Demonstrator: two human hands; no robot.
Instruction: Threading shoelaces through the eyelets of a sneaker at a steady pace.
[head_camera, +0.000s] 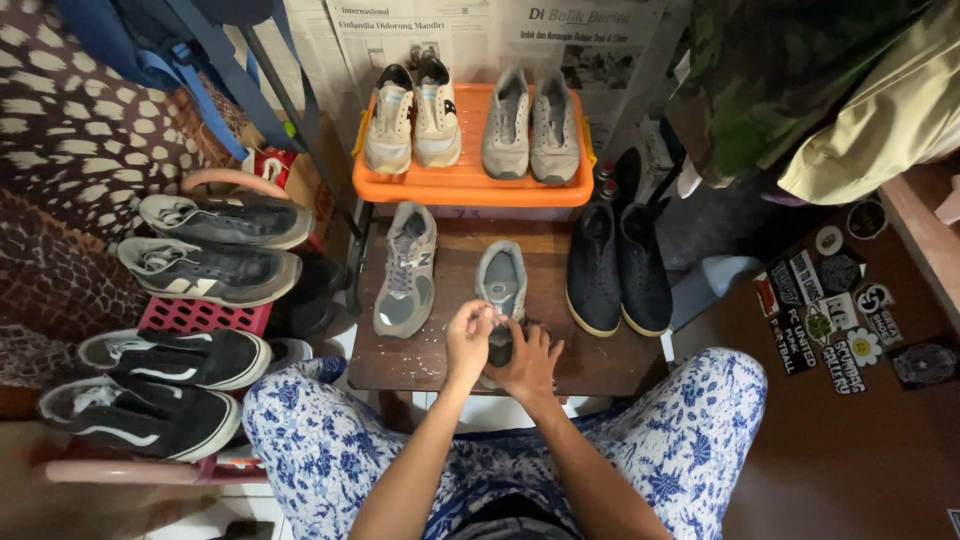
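Both hands close on the grey mesh-and-suede sneaker on the dark wooden stool: left hand pinching near the tongue, right hand cupping the toe. It looks light, with a soft upper; the firmer sole edge seems the best hold. Its grey partner shoe lies just beside.

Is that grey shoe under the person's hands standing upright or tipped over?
Upright. The grey shoe rests sole-down on the wooden table, its opening facing up, while the left hand and right hand cover its near end.

The low table is dark, worn wood. The far tray is shiny orange plastic. The grey shoe looks soft and matt, like cloth.
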